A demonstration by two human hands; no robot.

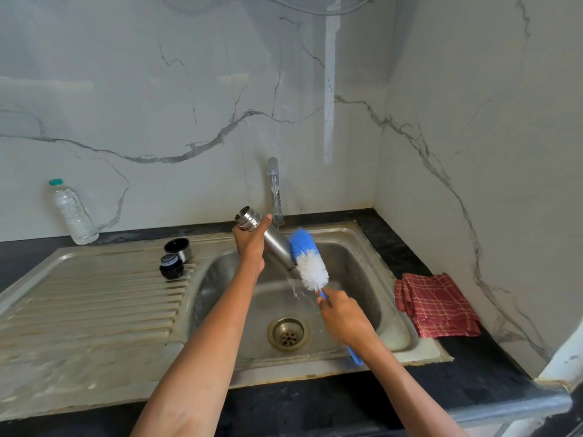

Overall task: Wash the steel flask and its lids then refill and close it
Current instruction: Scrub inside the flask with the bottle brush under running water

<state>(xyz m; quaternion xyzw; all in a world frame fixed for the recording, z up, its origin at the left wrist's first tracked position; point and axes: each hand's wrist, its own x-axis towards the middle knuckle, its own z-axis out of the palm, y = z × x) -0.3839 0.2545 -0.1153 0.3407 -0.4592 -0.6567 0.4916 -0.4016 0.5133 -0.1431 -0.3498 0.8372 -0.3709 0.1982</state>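
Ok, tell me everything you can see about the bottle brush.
The bottle brush has a thick bristle head, blue at the tip end and white nearer the handle, on a thin blue plastic handle. The right hand holds the handle near the head; the handle's end sticks out below the wrist. It is tilted over the sink, bristles against the side of the steel flask, which the left hand holds.
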